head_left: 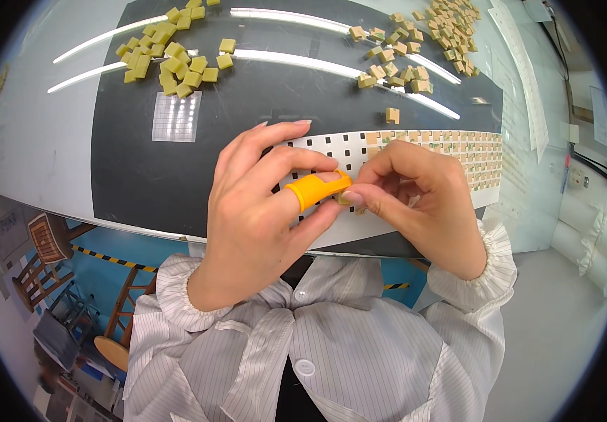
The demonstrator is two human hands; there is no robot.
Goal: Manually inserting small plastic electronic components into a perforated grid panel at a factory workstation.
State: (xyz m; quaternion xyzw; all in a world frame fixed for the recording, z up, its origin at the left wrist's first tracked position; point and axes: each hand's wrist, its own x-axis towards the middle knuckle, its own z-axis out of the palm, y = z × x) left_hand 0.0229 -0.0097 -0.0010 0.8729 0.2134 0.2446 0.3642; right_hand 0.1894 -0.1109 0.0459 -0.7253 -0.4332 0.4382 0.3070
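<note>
R hand pinches sm. block betw. thumb + index, just R of frame center, over white sheet w/ black squares. L hand, orange finger guard on index, has thumb + index at same block; can't tell if gripping. Risk: block could slip or twist if pinch is uneven or guard knocks it. Block mostly hidden, facing + long axis unclear; sheet's long axis runs approx. L–R.
</note>
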